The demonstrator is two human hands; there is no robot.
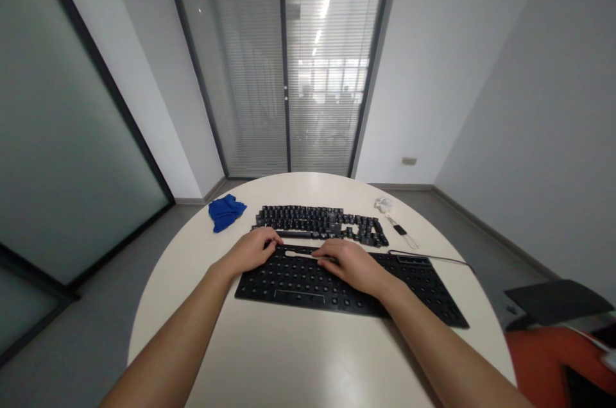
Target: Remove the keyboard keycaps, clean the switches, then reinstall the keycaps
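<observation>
A black keyboard base without keycaps lies across the table before me, rows of bare switch openings facing up. My left hand grips its far left edge, fingers curled and pressed together. Between the fingers of my right hand is a slim white swab, held nearly level, its thick tip pointing left over the upper rows. Whether the tip touches the base I cannot tell. Just beyond, black keycaps are laid out in keyboard order on the tabletop.
The round white table also bears a crumpled blue cloth at far left. At far right are a wire keycap puller and a crumpled clear-white piece. The keyboard cable runs off the right edge, near an orange chair.
</observation>
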